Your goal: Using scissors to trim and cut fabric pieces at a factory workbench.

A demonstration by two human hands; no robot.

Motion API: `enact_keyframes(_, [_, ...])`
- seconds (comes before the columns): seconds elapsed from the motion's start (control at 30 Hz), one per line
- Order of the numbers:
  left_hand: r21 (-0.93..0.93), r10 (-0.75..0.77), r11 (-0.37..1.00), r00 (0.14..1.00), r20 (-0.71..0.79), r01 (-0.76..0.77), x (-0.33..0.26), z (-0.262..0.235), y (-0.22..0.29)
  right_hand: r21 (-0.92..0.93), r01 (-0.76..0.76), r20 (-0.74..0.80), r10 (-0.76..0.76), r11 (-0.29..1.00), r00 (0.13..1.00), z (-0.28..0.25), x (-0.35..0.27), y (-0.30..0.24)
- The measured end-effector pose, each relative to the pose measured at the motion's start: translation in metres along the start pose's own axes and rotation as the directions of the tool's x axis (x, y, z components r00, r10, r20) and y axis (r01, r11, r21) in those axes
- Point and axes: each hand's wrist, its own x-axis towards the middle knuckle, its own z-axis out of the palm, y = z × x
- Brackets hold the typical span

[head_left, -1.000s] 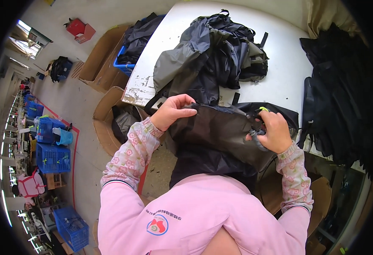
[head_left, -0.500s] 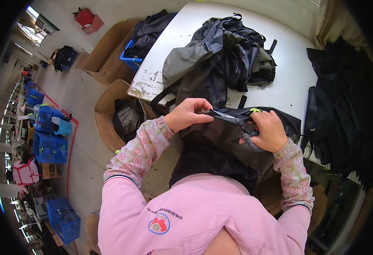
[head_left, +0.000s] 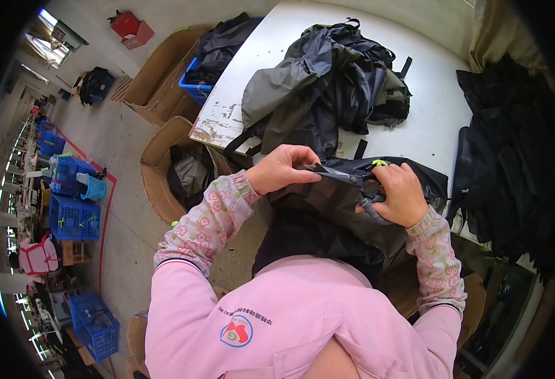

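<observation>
My right hand point(head_left: 399, 196) is wrapped round the grey handles of a pair of scissors point(head_left: 351, 179), whose blades point left toward my other hand. Between thumb and fingers, my left hand point(head_left: 284, 170) pinches an edge of a shiny black fabric piece point(head_left: 328, 205), which drapes over the table's near edge toward my lap. The scissor tips meet the fabric right by my left fingertips; what exactly lies between the blades is too small to tell. A bright yellow-green bit point(head_left: 379, 163) shows at my right index finger.
A heap of black and grey fabric bags point(head_left: 328, 76) lies on the white table point(head_left: 439, 95). Black pieces point(head_left: 511, 170) hang at the right. Cardboard boxes point(head_left: 154, 170) and a blue crate point(head_left: 196, 91) holding dark fabric stand at the left. Blue baskets point(head_left: 75, 218) line the floor farther left.
The scissor blades have come closer together. My left hand has shifted very slightly to the right with the fabric edge; my right hand stays in place.
</observation>
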Motion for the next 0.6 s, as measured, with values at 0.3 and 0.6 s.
enact_keyframes(0.3, [0.082,0.014,0.996,0.999,0.049,-0.018,0.003,0.002,0.001,0.066,-0.004,0.058,0.001,0.998,0.998,0.005,-0.002,0.005])
enact_keyframes(0.6, [0.137,0.055,0.988,0.995,0.08,-0.065,0.003,0.001,-0.002,0.116,-0.087,0.087,0.077,0.989,0.993,0.005,-0.011,0.008])
